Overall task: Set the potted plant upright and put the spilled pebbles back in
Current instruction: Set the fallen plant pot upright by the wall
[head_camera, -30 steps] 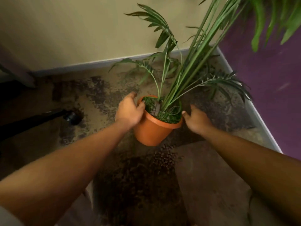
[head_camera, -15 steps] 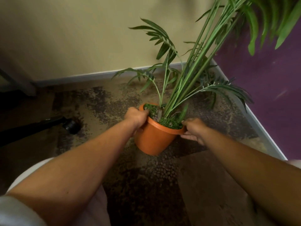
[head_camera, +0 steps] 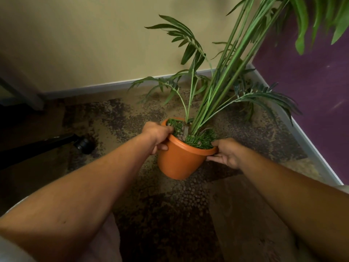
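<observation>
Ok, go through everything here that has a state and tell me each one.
orange pot: tilted, held at its rim by both hands
plant: leaning to the right
pebbles: spilled on the floor
left hand: grips the rim
right hand: grips the rim

Black caster (head_camera: 84,146) on a dark leg (head_camera: 37,149) at nine o'clock; beige wall (head_camera: 85,44) at eleven, purple wall (head_camera: 311,110) at two, mottled floor (head_camera: 113,120) at ten
</observation>
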Tool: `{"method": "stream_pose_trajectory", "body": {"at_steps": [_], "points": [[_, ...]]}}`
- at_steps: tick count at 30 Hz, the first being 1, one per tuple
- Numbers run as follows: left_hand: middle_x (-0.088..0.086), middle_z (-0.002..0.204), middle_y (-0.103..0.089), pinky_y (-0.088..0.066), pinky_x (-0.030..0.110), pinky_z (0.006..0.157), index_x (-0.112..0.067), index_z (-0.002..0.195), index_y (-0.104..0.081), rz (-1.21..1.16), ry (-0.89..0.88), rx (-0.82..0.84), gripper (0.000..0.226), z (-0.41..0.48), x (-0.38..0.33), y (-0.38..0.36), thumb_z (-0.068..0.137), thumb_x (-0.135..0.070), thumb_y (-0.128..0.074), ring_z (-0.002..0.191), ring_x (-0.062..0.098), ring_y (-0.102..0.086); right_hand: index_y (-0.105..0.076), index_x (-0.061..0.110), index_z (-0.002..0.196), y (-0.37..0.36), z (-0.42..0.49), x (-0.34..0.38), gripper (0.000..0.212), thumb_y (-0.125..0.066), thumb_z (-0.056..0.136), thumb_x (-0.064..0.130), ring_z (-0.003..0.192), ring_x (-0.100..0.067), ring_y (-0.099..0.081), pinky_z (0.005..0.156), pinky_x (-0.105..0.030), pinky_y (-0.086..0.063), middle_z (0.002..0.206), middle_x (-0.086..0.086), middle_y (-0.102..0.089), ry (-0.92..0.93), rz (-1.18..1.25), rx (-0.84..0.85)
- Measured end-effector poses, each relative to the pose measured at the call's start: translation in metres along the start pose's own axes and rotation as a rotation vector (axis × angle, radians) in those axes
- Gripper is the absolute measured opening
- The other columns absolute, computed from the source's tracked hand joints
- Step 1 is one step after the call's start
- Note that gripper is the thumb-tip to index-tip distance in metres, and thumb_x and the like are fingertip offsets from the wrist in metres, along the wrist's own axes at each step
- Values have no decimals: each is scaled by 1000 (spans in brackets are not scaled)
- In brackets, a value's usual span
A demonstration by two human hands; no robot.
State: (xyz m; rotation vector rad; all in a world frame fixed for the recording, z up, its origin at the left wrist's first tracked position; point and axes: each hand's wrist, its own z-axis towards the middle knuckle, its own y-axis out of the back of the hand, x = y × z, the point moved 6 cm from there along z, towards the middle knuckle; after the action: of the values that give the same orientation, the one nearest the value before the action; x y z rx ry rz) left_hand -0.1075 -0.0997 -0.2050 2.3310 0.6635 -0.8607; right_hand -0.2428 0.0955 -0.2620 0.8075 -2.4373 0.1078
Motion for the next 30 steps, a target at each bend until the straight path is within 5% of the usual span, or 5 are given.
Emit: {"method": "stream_pose_trajectory", "body": {"at_steps": [8, 12, 18, 24, 30], "points": [[14, 98, -66, -57, 33, 43, 0, 102, -68, -61, 44, -21, 27, -2, 9, 5, 80, -14, -74, 67, 28, -67, -54, 2, 127, -3, -5, -4, 29, -52, 98, 2, 115, -33, -64, 59, -42, -61, 127, -17, -61, 34, 77, 12], [16, 100, -70, -51, 28, 38, -2, 103, -69, -129, 48, -46, 25, -6, 16, 6, 79, -10, -71, 61, 25, -65, -57, 3, 114, -2, -7, -7, 18, -53, 96, 0, 101, -30, -69, 55, -40, -62, 112, -17, -66, 72, 102, 2], [8, 80, -66, -55, 33, 48, -11, 98, -69, -286, -19, -10, 18, -15, 7, -2, 82, -4, -66, 59, 19, -62, -59, 7, 89, 11, -9, 14, 12, -52, 97, 0, 78, -22, -71, 46, -35, -60, 91, -13, -70, 164, 133, -56], [4, 73, -65, -58, 41, 65, -12, 102, -70, -392, -67, 41, 24, -20, -5, -25, 83, 0, -63, 51, 13, -60, -59, 13, 88, 36, -9, 32, 17, -50, 97, 2, 81, -21, -71, 53, -37, -62, 93, -11, -71, 239, 156, -107], [8, 72, -62, -56, 54, 85, -9, 95, -68, -457, -61, 81, 22, -16, -9, -54, 84, 7, -59, 59, 19, -59, -56, 14, 85, 62, -6, 37, 20, -48, 98, 1, 71, -21, -68, 41, -31, -56, 88, -10, -68, 264, 162, -172]]}}
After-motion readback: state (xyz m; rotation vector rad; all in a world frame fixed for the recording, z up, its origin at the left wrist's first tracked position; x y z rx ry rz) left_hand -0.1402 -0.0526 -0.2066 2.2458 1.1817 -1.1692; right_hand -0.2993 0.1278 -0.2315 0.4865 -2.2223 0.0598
